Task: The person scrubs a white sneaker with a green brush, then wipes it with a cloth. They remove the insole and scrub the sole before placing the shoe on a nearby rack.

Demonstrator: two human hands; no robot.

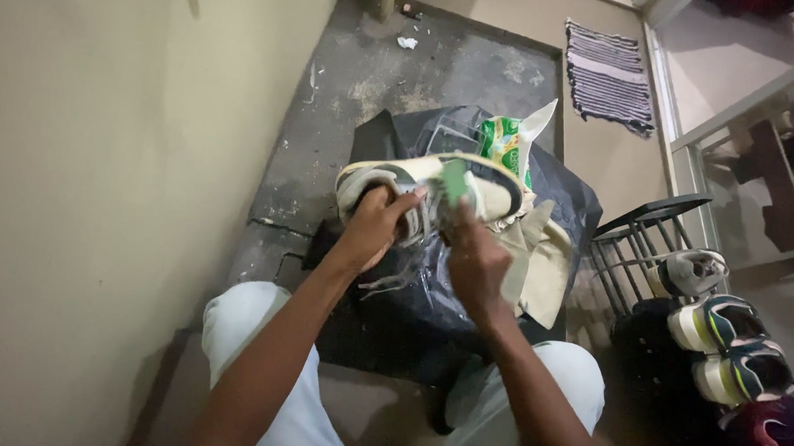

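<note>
Cream sneaker (pixel 433 191), green sponge (pixel 456 181), black bag (pixel 465 287), striped mat (pixel 609 74).

Bare concrete floor (pixel 402 74) ahead lies open — wall (pixel 108 195) hems left, shoe rack (pixel 652 232) crowds right.

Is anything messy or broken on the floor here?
Yes. The grey concrete floor is cracked and blotchy, and a crumpled white scrap lies on it near the wall. The striped mat sits a bit crooked. The pale sneaker gripped by the left hand has loose laces dangling; the right hand presses a green sponge to it.
</note>
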